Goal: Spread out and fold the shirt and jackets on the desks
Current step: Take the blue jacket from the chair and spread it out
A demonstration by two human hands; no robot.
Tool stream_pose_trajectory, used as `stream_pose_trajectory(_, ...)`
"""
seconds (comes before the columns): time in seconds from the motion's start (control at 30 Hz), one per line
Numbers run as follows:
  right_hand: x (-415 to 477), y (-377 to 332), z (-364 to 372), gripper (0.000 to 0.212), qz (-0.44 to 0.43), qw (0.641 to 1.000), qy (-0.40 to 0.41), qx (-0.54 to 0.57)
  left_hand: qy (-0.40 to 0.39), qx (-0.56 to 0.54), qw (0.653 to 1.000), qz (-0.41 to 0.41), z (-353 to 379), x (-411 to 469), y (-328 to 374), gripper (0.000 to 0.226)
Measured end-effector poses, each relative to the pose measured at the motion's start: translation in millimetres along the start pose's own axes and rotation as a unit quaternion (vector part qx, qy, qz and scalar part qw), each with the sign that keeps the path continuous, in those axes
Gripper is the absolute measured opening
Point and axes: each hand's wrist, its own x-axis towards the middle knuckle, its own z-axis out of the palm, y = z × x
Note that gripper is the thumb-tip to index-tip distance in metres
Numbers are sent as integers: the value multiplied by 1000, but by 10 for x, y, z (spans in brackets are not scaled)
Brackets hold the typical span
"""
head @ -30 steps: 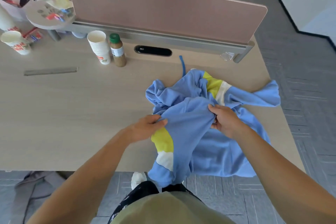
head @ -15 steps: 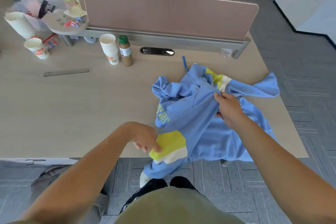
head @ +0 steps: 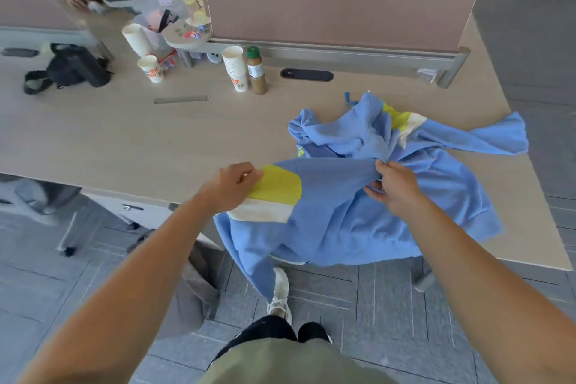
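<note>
The blue jacket (head: 358, 221) lies crumpled at the near right corner of the desk (head: 156, 140), with its lower part spilling over the edge toward the floor. Both hands have hold of it. The left hand (head: 232, 187) has its fingers curled, pinching the yellow band of one sleeve (head: 280, 187). The right hand (head: 394, 187) clutches a gathered fold of blue cloth where that sleeve seems to meet the body, though the bunching makes the seam hard to place. Between them the sleeve is pulled fairly taut, its long axis running straight across from hand to hand, level with the desk edge. The rest of the garment sits beyond and outward of the right hand, its second sleeve (head: 486, 137) trailing farther off on that side, well clear of the left hand. So the heap is the right hand's to reach, while open desk lies outward of the left hand. Any spreading, I'd judge, means carrying the sleeve that way.
</note>
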Motion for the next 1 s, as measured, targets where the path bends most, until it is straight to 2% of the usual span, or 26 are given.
stream_pose_trajectory(0.07, -49, -5, 53, 12, -5, 1000, -18, -3, 20, 77, 997, -25, -115, -119, 20, 36)
stream_pose_trajectory(0.17, -116, 26, 104, 11, 1, 999, -40, -17, 88, 129, 985, -67, -295, -223, 37, 37)
stream_pose_trajectory(0.33, -197, 52, 267, 14, -4, 995, -93, -31, 172, 182, 967, -55, -757, -143, 51, 40)
stream_pose_trajectory(0.47, -157, 16, 532, 13, -15, 993, -113, -27, 190, 221, 956, -13, -1138, 53, 166, 42)
stream_pose_trajectory(0.7, 70, -34, 1026, 13, -4, 992, -124, -14, 163, 338, 927, 11, -1686, 673, 202, 46)
stream_pose_trajectory(0.87, 382, -176, 1503, 13, -33, 995, -92, -36, 180, 312, 932, 34, -1941, 1486, -99, 39)
stream_pose_trajectory(1.0, 622, -97, 1873, 14, -44, 980, -54, -187, 116, 174, 977, 49, -1645, 2217, -618, 31)
